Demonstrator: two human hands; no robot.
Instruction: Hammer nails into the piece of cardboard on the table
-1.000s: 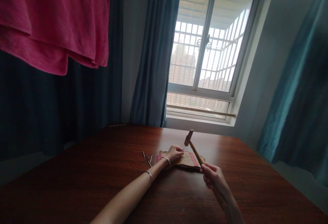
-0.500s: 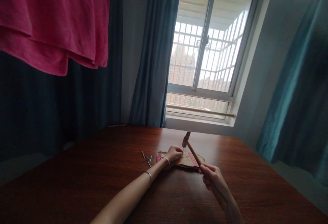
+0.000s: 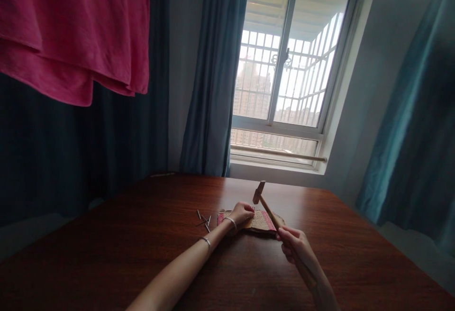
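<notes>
My right hand point(image 3: 296, 249) is closed round the wooden handle of a small hammer point(image 3: 265, 203), whose metal head hangs just above my left fingertips. My left hand point(image 3: 242, 213) rests on a flat tan board with a pink patterned edge point(image 3: 262, 221), its fingers pinched on a small nail standing on the board. The nail itself is too small to see clearly. Several loose nails point(image 3: 204, 219) lie on the table to the left of the board.
Everything lies on a dark brown wooden table point(image 3: 142, 254). Behind it are a barred window point(image 3: 287, 74) and blue curtains point(image 3: 213, 74) on both sides. A pink cloth point(image 3: 74, 31) hangs at upper left.
The hammer head has dropped from its raised position and moved left, down close to my left fingertips. My left hand has stayed on the board.
</notes>
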